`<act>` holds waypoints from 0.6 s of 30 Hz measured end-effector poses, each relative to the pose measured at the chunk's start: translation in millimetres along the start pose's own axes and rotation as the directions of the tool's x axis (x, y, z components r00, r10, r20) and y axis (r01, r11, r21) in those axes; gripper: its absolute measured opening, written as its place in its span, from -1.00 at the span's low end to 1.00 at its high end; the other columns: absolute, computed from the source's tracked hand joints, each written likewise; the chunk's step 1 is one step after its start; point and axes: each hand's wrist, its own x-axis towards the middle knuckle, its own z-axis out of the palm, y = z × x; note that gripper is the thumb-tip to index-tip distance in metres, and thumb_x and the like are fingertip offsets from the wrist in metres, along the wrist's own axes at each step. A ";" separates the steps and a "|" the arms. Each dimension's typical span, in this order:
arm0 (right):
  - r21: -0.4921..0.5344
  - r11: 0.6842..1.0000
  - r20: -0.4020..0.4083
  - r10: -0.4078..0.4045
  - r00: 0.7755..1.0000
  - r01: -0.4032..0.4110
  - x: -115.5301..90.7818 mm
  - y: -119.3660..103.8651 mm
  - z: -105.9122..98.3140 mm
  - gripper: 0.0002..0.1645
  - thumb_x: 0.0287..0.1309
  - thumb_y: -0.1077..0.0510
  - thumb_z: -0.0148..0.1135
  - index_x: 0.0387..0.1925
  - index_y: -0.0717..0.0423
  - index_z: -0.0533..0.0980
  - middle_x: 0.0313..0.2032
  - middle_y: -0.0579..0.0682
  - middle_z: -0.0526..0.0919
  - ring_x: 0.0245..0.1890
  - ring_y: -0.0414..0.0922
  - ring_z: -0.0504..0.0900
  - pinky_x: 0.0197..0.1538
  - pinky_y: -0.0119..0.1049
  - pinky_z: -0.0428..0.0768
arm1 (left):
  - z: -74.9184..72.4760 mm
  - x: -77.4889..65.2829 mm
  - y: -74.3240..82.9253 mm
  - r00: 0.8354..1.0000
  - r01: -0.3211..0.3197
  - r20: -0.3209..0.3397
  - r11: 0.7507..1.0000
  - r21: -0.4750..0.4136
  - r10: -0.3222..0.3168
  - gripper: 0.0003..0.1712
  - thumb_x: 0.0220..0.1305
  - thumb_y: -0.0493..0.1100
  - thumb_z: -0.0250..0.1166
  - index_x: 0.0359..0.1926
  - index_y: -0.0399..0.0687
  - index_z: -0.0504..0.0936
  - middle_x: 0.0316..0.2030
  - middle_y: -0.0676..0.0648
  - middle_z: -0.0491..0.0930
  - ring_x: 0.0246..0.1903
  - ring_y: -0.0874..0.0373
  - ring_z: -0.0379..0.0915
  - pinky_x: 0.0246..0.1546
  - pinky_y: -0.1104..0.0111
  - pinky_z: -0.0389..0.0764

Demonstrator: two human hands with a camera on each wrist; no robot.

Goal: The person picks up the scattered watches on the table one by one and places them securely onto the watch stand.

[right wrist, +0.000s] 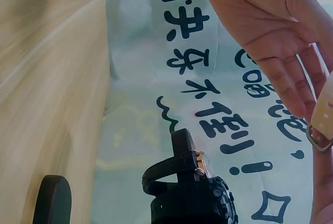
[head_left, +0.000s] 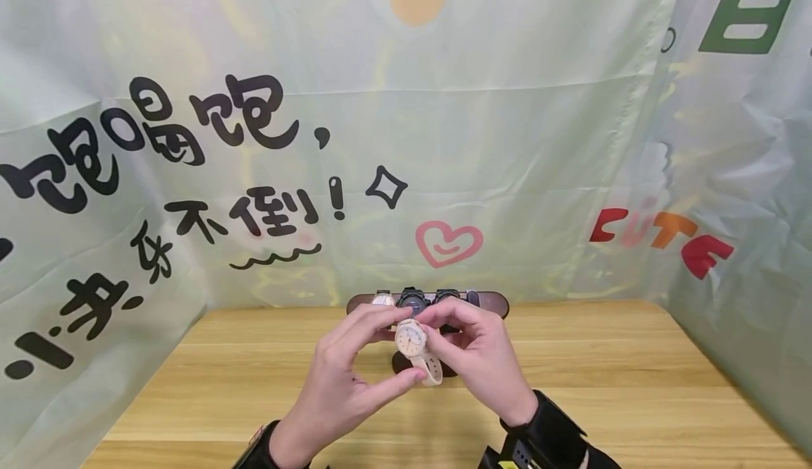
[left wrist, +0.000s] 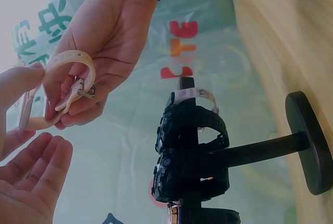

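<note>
A wristwatch [head_left: 411, 338] with a pale dial and a cream strap is held between both hands, in front of the stand. My left hand [head_left: 345, 374] grips it from the left, forefinger by the upper case and thumb on the lower strap. With thumb and forefinger my right hand [head_left: 478, 349] pinches its upper right side. In the left wrist view the strap [left wrist: 78, 57] forms a loop through its buckle, beside the right hand [left wrist: 106, 36]; the left hand's [left wrist: 36, 182] other fingers stretch out below. The right wrist view catches part of the strap [right wrist: 325, 110] and the left hand [right wrist: 270, 26].
Behind the hands stands a dark T-shaped watch stand [head_left: 497, 303] on an oval base [left wrist: 307, 143]. Several watches hang on its bar, including black ones [left wrist: 169, 174] and a light-strapped one [left wrist: 190, 95]. The wooden table [head_left: 603, 370] meets printed cloth walls [head_left: 539, 173].
</note>
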 end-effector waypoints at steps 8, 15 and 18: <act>-0.015 1.000 -0.001 -0.021 1.000 0.021 -1.5 0.2 2.3 -0.80 0.35 0.41 0.37 -0.09 0.12 0.70 -0.29 0.08 0.78 -0.34 -0.31 0.69 -0.46 -0.38 0.66 | 1.2 -0.8 -1.0 1.000 -0.016 -0.003 1.000 0.008 0.016 -0.31 0.20 -0.20 0.65 0.33 -0.13 0.62 0.11 -0.15 0.69 0.07 0.10 0.67 0.02 0.42 0.80; -0.019 0.999 -0.037 -0.031 0.999 0.031 -0.8 0.7 2.8 -0.80 0.34 0.43 0.36 -0.12 0.13 0.69 -0.31 0.07 0.77 -0.37 -0.33 0.68 -0.47 -0.39 0.67 | 1.8 1.8 -1.9 0.996 -0.084 0.013 0.996 0.021 0.083 -0.31 0.15 -0.16 0.68 0.27 -0.21 0.62 0.07 -0.15 0.70 0.02 0.10 0.68 -0.01 0.45 0.80; -0.026 0.999 -0.044 -0.023 0.999 0.022 -1.0 1.3 3.0 -0.80 0.34 0.43 0.37 -0.13 0.11 0.70 -0.32 0.06 0.77 -0.37 -0.33 0.68 -0.47 -0.40 0.65 | 1.9 2.3 -0.8 0.996 -0.090 0.019 0.995 0.029 0.090 -0.32 0.15 -0.15 0.68 0.25 -0.21 0.63 0.07 -0.14 0.70 0.02 0.10 0.68 -0.01 0.47 0.79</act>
